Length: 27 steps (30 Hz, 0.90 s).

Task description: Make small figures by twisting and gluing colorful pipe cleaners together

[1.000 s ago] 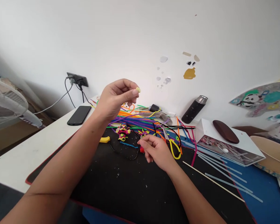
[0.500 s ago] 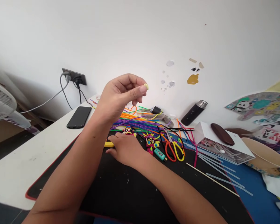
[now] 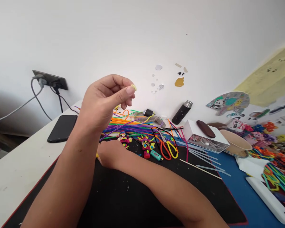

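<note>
My left hand (image 3: 102,99) is raised before the wall, thumb and forefinger pinched on a small pale yellow piece (image 3: 134,87), too small to name. Lower down, my right hand (image 3: 110,153) reaches left over the black mat (image 3: 123,196). Its fingers are hidden behind my left forearm, and a sliver of something yellow (image 3: 97,155) shows beside them. Two colourful little figures (image 3: 123,138) lie past my right hand. To their right are a teal USB stick (image 3: 156,155) and scissors (image 3: 167,148) with orange and yellow handles.
Bundled coloured pipe cleaners (image 3: 133,128) lie along the wall. A phone (image 3: 62,129) rests at left. Rightward are a black flask (image 3: 182,112), a white box (image 3: 206,136), clear glue sticks (image 3: 206,157), a thin wooden stick (image 3: 200,168) and a beige bowl (image 3: 236,139).
The view has swung right, so the scene sits further left. My right hand has slid a little left, behind my left forearm. My left hand keeps its pinch on the yellow piece.
</note>
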Motion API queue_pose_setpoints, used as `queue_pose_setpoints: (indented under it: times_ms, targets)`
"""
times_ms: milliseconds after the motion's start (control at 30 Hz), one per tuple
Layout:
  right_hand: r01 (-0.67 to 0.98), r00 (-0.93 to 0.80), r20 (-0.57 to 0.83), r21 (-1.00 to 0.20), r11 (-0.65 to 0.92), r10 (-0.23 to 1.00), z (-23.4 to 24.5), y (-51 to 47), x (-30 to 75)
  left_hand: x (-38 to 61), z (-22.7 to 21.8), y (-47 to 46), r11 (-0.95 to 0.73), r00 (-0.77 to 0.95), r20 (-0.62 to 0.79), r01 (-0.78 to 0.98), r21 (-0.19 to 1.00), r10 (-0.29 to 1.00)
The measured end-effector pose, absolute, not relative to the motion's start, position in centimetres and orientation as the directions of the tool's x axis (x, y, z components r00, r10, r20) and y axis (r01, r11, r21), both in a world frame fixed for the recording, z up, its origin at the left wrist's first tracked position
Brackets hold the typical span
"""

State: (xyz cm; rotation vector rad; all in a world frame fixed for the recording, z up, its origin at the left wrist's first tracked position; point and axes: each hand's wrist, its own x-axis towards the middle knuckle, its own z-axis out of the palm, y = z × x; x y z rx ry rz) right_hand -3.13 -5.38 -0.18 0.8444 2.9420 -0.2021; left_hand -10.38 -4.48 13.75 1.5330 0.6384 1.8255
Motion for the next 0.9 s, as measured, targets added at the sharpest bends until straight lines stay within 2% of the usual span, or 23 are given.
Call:
queue_pose_setpoints:
  times_ms: [100,167,233,333,433,533,633,733,900]
  targets:
    - [0.550,-0.834,-0.067,-0.199,0.811,0.548,-0.2,-5.8,-2.8,-10.0,13.8,-4.7,-0.663,-0.082,0.661,-0.175,0.728,0.746]
    - [0.588,-0.795,-0.069,-0.334,0.737,0.603,0.1,-6.4,-2.1,-9.7,13.8,-5.1,-0.667,-0.070,0.667,-0.173,0.724,0.742]
    - [0.583,-0.760,-0.073,-0.518,0.626,0.646,0.4,-7.0,-1.1,-9.3,13.9,-5.7,-0.675,-0.061,0.676,-0.168,0.718,0.735]
    - [0.453,-0.690,-0.046,-0.805,0.382,0.723,0.3,-7.4,1.1,-8.7,14.1,-6.7,-0.672,-0.046,0.672,-0.122,0.731,0.739]
    - [0.222,-0.642,-0.107,-0.974,0.051,0.759,-0.1,-7.4,3.6,-8.0,14.3,-7.5,-0.646,-0.019,0.646,-0.066,0.761,0.763]
    - [-0.015,-0.647,-0.169,-0.972,-0.234,0.743,0.1,-7.3,6.2,-7.4,14.5,-8.0,-0.648,-0.007,0.648,-0.051,0.760,0.761]
    - [-0.211,-0.668,-0.151,-0.901,-0.379,0.729,0.7,-7.3,8.7,-7.1,14.5,-8.2,-0.675,-0.019,0.676,-0.075,0.734,0.736]
    - [-0.360,-0.636,-0.082,-0.848,-0.390,0.767,0.8,-7.1,10.8,-7.0,14.4,-8.1,-0.684,-0.050,0.683,-0.086,0.724,0.729]
    - [-0.479,-0.558,-0.062,-0.790,-0.383,0.828,-0.3,-6.0,13.7,-6.4,13.8,-7.1,-0.616,0.001,0.617,-0.060,0.786,0.787]
